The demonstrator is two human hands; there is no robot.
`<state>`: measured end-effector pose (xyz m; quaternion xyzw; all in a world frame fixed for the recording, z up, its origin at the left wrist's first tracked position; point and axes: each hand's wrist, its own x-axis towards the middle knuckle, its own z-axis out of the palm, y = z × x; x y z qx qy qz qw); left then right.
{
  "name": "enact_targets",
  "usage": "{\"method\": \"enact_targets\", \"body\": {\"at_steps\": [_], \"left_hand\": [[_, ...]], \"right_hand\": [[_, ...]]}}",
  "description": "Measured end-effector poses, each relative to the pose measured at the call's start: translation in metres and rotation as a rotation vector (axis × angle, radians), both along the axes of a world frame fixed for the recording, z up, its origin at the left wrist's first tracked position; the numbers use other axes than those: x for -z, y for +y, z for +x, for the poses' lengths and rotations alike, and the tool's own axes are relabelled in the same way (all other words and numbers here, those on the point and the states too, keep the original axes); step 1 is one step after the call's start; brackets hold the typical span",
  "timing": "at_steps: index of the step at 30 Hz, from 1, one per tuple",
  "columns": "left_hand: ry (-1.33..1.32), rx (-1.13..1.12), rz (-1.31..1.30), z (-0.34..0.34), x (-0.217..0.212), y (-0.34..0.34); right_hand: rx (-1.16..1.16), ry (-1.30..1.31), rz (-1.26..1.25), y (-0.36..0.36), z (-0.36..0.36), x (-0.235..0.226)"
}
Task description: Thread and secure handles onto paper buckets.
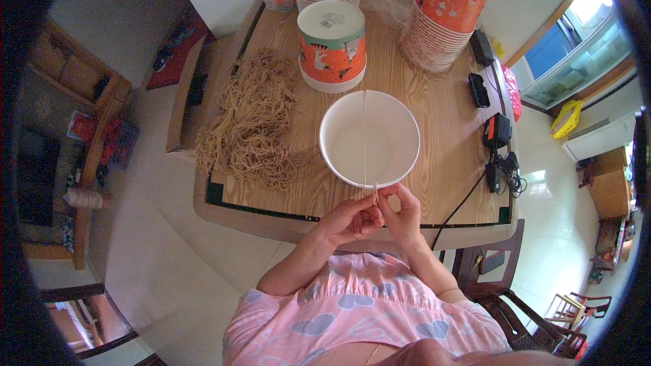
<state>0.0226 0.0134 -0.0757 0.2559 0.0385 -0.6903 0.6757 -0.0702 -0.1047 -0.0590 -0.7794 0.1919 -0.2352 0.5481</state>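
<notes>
Hands stretching a rubber band over a white paper bowl on a wooden table [447, 129].

The white paper bowl [369, 139] stands just beyond both hands; the rubber band [364, 135] runs near-to-far across its mouth. Left hand [349, 220] and right hand [401, 211] pinch its near end, fingers closed, about equally close. Loose bands [254, 118] lie left.

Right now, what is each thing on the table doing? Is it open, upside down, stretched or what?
White bowl: upright, open, nothing inside.
Rubber band: stretched straight across the bowl's mouth.
Left hand: pinching the band's near end.
Right hand: pinching the same end.
Orange bowl: upside down.
Pile of rubber bands: loose, tangled.
Stacks of bowls: nested, upside down.
</notes>
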Motion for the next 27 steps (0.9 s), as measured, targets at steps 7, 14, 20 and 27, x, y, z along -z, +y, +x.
{"method": "enact_targets", "body": {"at_steps": [7,14,20,27], "left_hand": [[-0.036,0.074,-0.077,0.003,0.000,0.000],[-0.015,-0.006,0.026,0.001,0.010,-0.003],[0.012,-0.089,0.055,-0.001,0.000,-0.005],[-0.068,-0.073,0.077,0.002,0.003,-0.002]], "right_hand": [[-0.018,-0.019,0.017,-0.003,0.001,0.007],[-0.056,0.011,-0.145,-0.006,0.000,-0.001],[-0.134,-0.062,-0.437,-0.016,0.005,-0.013],[-0.233,-0.071,-0.663,-0.024,0.011,-0.032]]}}
